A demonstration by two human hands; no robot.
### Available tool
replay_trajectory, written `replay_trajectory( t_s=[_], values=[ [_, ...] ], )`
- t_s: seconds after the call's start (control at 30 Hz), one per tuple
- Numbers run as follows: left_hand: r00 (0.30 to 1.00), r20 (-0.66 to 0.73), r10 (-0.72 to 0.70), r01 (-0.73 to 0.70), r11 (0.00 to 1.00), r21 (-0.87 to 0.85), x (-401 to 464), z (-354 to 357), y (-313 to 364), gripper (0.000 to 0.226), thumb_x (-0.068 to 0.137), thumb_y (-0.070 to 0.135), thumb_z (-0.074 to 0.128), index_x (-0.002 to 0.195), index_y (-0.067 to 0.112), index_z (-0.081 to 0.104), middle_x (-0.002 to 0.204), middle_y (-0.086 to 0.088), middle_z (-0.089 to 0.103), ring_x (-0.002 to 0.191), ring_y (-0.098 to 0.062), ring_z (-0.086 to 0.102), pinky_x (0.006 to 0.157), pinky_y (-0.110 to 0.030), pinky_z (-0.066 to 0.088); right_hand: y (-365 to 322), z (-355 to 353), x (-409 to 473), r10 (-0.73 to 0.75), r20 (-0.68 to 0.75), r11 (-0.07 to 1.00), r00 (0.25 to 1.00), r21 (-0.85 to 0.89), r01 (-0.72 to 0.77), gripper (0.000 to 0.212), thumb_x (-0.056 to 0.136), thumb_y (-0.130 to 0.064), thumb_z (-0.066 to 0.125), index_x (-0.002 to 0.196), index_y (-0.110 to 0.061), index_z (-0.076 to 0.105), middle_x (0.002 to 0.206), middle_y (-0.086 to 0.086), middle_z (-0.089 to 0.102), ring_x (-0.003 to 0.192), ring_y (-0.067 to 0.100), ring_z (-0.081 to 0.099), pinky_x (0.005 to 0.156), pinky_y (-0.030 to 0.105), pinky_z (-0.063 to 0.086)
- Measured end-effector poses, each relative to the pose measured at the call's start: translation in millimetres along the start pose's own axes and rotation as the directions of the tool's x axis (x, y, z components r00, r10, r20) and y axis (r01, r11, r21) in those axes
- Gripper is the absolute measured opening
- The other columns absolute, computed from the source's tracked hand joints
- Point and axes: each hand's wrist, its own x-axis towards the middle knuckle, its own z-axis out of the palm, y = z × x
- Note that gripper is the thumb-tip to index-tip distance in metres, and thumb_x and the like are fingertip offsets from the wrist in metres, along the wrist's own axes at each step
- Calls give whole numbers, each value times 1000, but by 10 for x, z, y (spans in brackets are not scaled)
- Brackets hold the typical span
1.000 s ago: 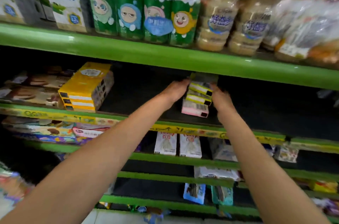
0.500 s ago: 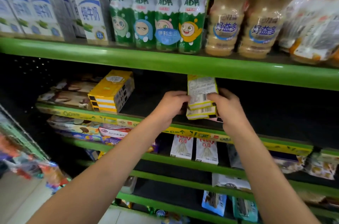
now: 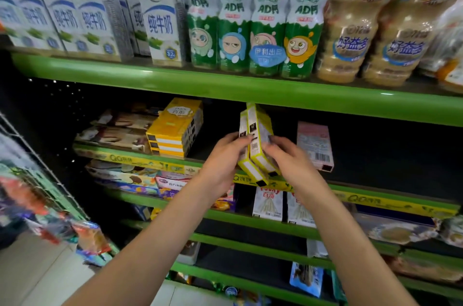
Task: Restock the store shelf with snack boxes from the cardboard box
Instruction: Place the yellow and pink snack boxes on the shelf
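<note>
Head view: both hands raised in front of the second green shelf level. Left hand and right hand grip two yellow snack boxes between them, fingers curled round the sides; the pair stands on end, tilted, side by side and touching, lower ends just above the yellow price strip.

On the dark shelf board right of the hands: one pink box, lying flat, barcode end toward the camera, just beside the right hand.

Left of the hands, same board: a stack of yellow boxes, four layers countable at the front edge. Further left, flat biscuit packs, count unclear.

Shelf above: four green AD bottles in one wrap, each with a cartoon face; two beige drink multipacks to their right; white milk cartons to their left, at least five fronts visible.

Shelf below: two white stick-snack boxes standing upright, partly hidden by the right forearm.
</note>
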Motion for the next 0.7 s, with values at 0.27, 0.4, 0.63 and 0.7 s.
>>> replay_trajectory(
  t_s=[0.27,0.4,0.63,0.7],
  values=[
    [990,96,106,-138,887,442,-3,-253,20,36,97,22,59,119,50,61,137,21,47,108,21,47,76,0,43,-67,137,93,72,275,863,959,464,-198,56,72,-18,75,126,-6,62,114,15,72,102,31,71,83,45,58],
    [988,-91,128,-88,932,352,22,-407,2,84,79,21,81,147,30,33,129,11,58,113,-5,59,93,-30,52,-26,172,145,58,337,774,940,579,-256,52,69,-5,69,122,-6,65,117,18,71,105,33,70,76,40,59],
    [983,-101,150,-123,964,235,-45,-666,-69,29,96,20,62,119,37,60,112,14,72,105,-7,68,86,-30,54,182,70,228,105,110,871,988,469,-145,65,68,-27,77,130,-17,61,126,4,69,119,24,63,103,53,43],
    [970,-153,191,-152,960,236,-35,-701,-64,33,98,26,59,129,35,57,120,15,69,113,-6,63,98,-35,50,232,59,210,128,61,857,990,496,-141,93,65,-42,80,147,-20,42,143,0,56,136,22,48,116,58,28]
  ],
)
